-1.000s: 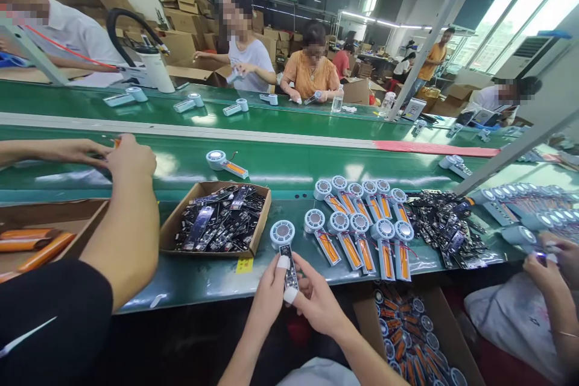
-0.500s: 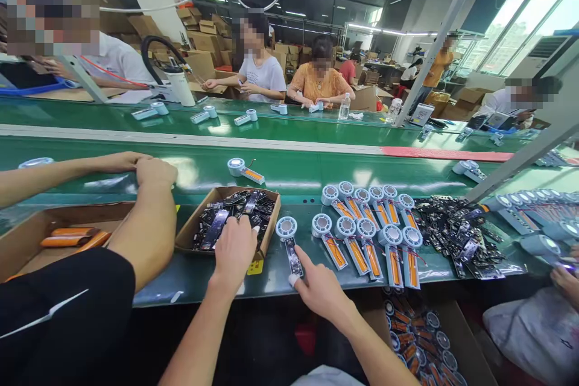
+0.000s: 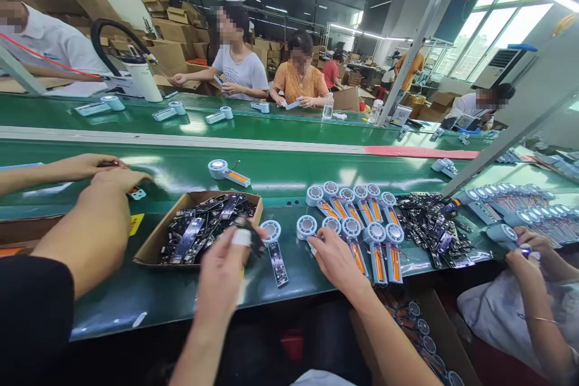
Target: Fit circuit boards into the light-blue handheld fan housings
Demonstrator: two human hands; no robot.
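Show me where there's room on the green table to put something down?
Bare green lies along the near edge below the box, and on the belt right of the lone fan. It is crowded right of the right hand: fan rows and a black parts pile. The left hand holds a black part.

Upper centre, a clear water bottle stands on the far green desk. Upper left, a white machine with a black hose sits beside stacked cardboard cartons. A red strip marks the belt at right.
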